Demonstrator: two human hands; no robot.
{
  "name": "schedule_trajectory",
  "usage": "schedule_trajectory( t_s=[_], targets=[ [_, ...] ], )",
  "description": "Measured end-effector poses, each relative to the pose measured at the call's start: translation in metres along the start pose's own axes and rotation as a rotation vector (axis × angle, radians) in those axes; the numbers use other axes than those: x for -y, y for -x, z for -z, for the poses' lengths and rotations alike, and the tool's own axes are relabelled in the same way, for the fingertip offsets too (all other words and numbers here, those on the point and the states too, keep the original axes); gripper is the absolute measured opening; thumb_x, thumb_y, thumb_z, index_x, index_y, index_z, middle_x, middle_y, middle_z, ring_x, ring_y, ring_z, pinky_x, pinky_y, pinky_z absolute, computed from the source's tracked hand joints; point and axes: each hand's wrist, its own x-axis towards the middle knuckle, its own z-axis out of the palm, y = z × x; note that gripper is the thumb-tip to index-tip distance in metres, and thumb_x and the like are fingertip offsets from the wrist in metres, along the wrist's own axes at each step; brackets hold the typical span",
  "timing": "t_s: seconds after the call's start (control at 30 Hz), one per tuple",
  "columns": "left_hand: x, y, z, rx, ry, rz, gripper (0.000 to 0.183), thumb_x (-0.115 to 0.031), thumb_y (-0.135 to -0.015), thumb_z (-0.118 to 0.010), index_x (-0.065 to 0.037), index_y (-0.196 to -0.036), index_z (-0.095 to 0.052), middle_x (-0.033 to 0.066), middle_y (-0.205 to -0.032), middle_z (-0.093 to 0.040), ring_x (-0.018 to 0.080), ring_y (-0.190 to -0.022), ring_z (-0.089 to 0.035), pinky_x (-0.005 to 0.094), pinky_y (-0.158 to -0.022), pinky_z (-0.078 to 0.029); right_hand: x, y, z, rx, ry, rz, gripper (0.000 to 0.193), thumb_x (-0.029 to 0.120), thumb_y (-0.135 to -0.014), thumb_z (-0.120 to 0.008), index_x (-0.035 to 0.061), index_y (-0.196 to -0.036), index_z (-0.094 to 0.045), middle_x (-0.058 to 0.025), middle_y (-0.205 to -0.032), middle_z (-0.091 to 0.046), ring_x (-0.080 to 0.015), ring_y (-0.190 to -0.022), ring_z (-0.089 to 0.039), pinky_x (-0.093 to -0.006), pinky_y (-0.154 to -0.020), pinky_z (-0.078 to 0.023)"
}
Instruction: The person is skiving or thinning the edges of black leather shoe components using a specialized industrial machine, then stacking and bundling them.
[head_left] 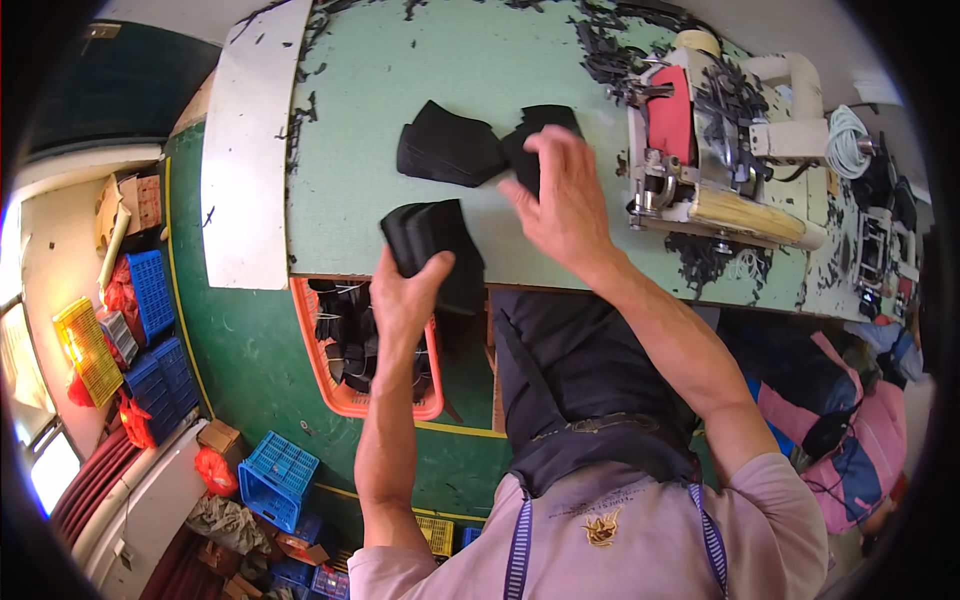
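Note:
My left hand (pixel 402 295) is closed around a stack of black cut pieces (pixel 462 255), its thumb lying across the top one. The stack is held at the near edge of the pale green table (pixel 350 190); whether the pieces are leather or cloth I cannot tell. Farther back lies a second pile of black pieces (pixel 450 147), slightly fanned. To its right is a third pile (pixel 530 125), partly hidden by my right hand (pixel 562 190). That hand is over its near edge, thumb and fingers apart, with nothing visible between them.
A machine with a red plate (pixel 670 115) stands on the table's right, black scraps (pixel 700 262) around it. A white board (pixel 250 150) covers the left end. Below the front edge, an orange basket (pixel 432 395) holds black pieces. A blue crate (pixel 275 480) stands on the floor.

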Motion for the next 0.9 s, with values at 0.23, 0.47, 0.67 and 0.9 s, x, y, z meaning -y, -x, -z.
schedule_trajectory(
  t_s=[0.23,0.47,0.67,0.9],
  targets=[
    [-0.027,0.013,-0.002,0.058,-0.154,-0.111,0.055,-0.032,-0.075,-0.084,0.003,-0.112,-0.064,0.0190,-0.093,-0.074,0.0268,-0.089,-0.073,0.0376,-0.080,-0.055,0.033,0.016,-0.016,0.786,-0.950,-0.599,0.069,0.048,-0.075,-0.085,-0.0046,-0.106,-0.053,-0.0171,-0.100,-0.062,-0.0245,-0.092,-0.062,-0.0372,-0.084,-0.051],
    [-0.015,0.005,0.009,0.197,0.324,-0.025,0.051,-0.023,-0.082,-0.083,0.002,-0.120,-0.061,0.0113,-0.105,-0.070,0.0188,-0.093,-0.068,0.0327,-0.083,-0.054,0.037,0.000,-0.007,0.918,-1.249,-0.856,0.041,0.029,-0.085,-0.079,0.0018,-0.103,-0.055,-0.0063,-0.096,-0.061,-0.0139,-0.086,-0.060,-0.0283,-0.073,-0.049],
    [0.012,0.000,0.014,-0.081,0.469,0.012,0.033,-0.011,-0.087,-0.073,0.001,-0.116,-0.062,0.0059,-0.101,-0.068,0.0124,-0.086,-0.064,0.0280,-0.077,-0.053,0.058,-0.016,-0.025,0.666,-0.783,-0.451,0.041,0.029,-0.080,-0.079,0.0043,-0.102,-0.054,-0.0086,-0.096,-0.061,-0.0232,-0.088,-0.061,-0.0382,-0.075,-0.051],
    [-0.001,0.009,0.007,-0.159,0.092,-0.231,0.040,-0.014,-0.084,-0.076,0.002,-0.119,-0.063,0.0085,-0.096,-0.073,0.0138,-0.085,-0.067,0.0298,-0.077,-0.055,0.057,-0.009,-0.023,0.495,-0.649,-0.165,0.063,0.049,-0.074,-0.084,0.0017,-0.103,-0.054,-0.0191,-0.107,-0.057,-0.0352,-0.104,-0.057,-0.0444,-0.085,-0.049]
  ],
)
